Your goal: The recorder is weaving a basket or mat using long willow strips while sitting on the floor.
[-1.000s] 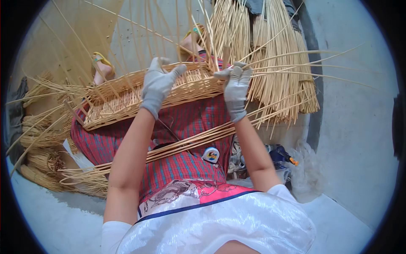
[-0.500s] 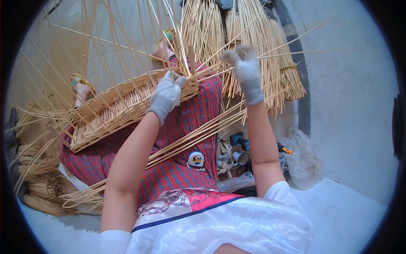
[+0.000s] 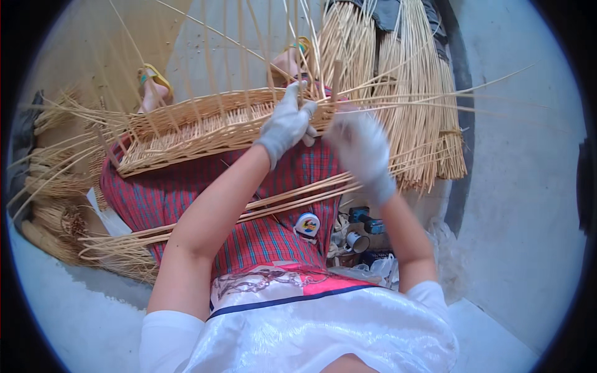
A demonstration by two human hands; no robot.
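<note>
A partly woven wicker basket (image 3: 205, 138) lies across my lap, on a red-and-blue plaid cloth (image 3: 186, 186). Long upright rods rise from its sides, and more rods stick out past both ends. My left hand (image 3: 288, 121), in a whitish knit glove, is closed over the basket's near wall close to the right end. Just right of that end is my gloved right hand (image 3: 360, 146), smeared by motion, so its fingers and anything in them cannot be made out. Below both hands, loose wicker rods (image 3: 292, 202) lie slantwise over the cloth.
Thick bundles of rods (image 3: 410, 99) stand at the far right. More bundles (image 3: 53, 211) lie at the left. A tape measure (image 3: 307, 225) rests on the cloth. Beside my lap are a blue-and-black power tool (image 3: 367, 220), a metal mug (image 3: 357, 242) and clear plastic (image 3: 448, 248).
My right hand has come down and nearer, beside the basket's end. My left hand stays on the basket wall. The basket sits farther right in view and more level as the view shifted.
</note>
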